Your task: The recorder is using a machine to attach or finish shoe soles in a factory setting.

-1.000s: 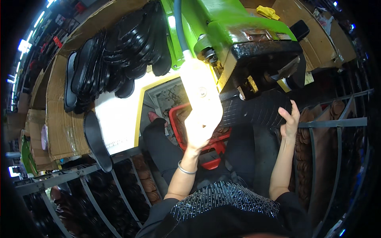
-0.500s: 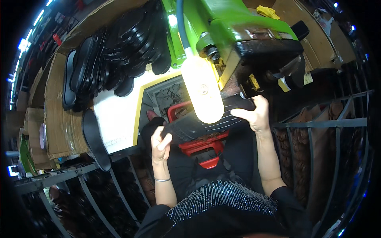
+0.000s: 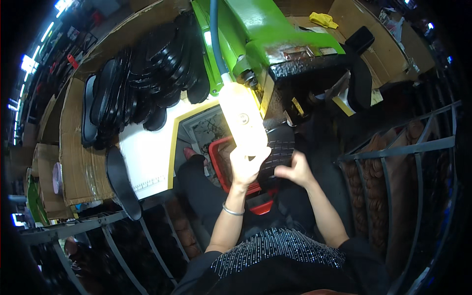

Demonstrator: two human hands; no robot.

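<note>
A black shoe sole [image 3: 281, 142] with rows of pale dashes is turned lengthwise away from me, below the dark head of a green machine [image 3: 307, 46]. My left hand [image 3: 246, 166] grips its left edge, thumb toward the sole, just under a glaring white lamp [image 3: 242, 115]. On the other edge, my right hand [image 3: 298, 169] is closed with its thumb extended across the sole and its fingers mostly hidden. Lamp and machine cover the far end of the sole.
Stacked black soles [image 3: 162, 59] fill a cardboard box [image 3: 73, 162] at left; a single sole [image 3: 122, 182] leans by the white table [image 3: 147, 157]. Below is a red bin [image 3: 216, 160]. Metal racks [image 3: 383, 155] flank me. A yellow cloth [image 3: 323, 20] lies at back right.
The sole has swung from lying crosswise to pointing away from me. My hands have come closer together, the left moving right and up, the right moving left and down.
</note>
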